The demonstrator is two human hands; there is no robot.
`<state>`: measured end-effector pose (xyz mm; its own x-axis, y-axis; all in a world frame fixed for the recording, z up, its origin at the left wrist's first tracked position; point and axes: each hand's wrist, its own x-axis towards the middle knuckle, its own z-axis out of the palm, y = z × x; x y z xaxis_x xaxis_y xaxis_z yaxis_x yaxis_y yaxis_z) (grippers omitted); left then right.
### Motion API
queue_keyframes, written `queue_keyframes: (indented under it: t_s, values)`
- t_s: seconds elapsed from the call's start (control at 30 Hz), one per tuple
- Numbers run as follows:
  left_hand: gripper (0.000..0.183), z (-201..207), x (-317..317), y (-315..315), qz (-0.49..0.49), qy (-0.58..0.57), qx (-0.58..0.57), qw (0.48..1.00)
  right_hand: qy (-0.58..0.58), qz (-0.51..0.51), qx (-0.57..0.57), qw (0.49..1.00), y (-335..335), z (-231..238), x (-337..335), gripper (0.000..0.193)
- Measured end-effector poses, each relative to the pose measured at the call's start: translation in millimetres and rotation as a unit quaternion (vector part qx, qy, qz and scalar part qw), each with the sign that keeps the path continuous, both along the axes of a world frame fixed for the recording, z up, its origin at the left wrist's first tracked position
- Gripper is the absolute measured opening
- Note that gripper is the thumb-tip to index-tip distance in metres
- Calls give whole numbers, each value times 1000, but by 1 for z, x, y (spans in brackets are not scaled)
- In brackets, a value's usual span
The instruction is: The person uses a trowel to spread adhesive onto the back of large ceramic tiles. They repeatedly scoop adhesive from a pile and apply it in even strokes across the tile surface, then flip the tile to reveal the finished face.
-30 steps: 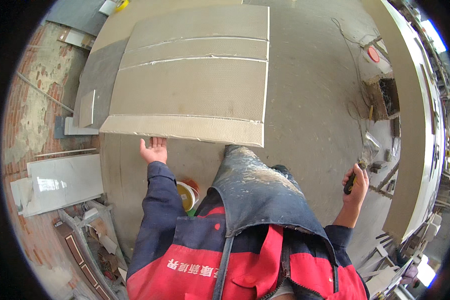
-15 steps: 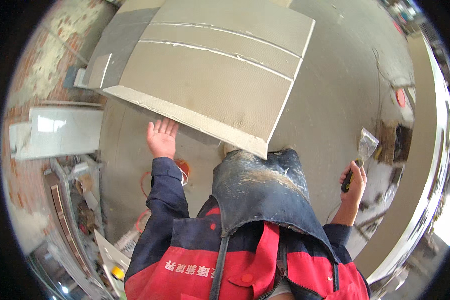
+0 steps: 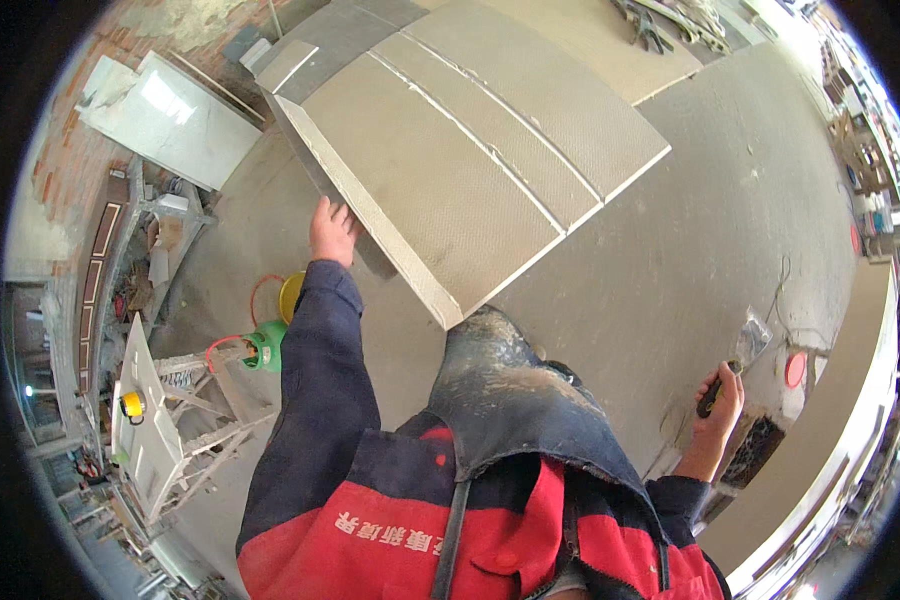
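A large beige textured board lies in front of me, crossed by two pale raised lines, with a lighter strip along its near-left edge. My left hand is at that edge, palm turned up and fingers stretched out. Whether its fingertips touch the board, I cannot tell. Out to the right, well apart from the board, my right hand is closed round the dark handle of a putty knife. The knife's broad, smeared blade points away from me.
Left of my arm stand a green gas cylinder with a red hose and a yellow bucket. A wooden stand holds a white panel. Another white panel leans by the brick wall. A long beige slab rises at the right.
My view has turned left, so the board appears rotated clockwise. My left hand stays by its edge, fingers now nearer the strip. The right hand keeps hold of the putty knife.
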<state>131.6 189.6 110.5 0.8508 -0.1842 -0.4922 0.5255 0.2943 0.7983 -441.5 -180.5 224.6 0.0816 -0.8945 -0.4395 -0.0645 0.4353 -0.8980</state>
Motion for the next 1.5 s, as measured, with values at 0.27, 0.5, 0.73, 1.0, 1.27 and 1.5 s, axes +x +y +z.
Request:
queue_keyframes:
  t_s: [0.27,0.5,0.73,1.0,1.27,1.5]
  values:
    - [78,-16,-18,21,-5,-19,23,1000,-18,153,-9,988,-60,-6,92,13]
    - [54,-18,-38,5,-17,-81,95,992,-2,207,-10,978,-120,5,163,12]
    - [58,-9,-52,-5,56,-3,33,998,78,298,-77,948,-196,-2,253,11]
    - [61,23,-106,-17,78,-23,102,991,219,419,-250,845,-337,-107,375,22]
    - [65,46,-163,-45,142,78,221,962,276,574,-265,724,-371,-163,440,26]
    - [61,41,-167,-55,144,74,271,949,250,569,-184,762,-405,-186,454,22]
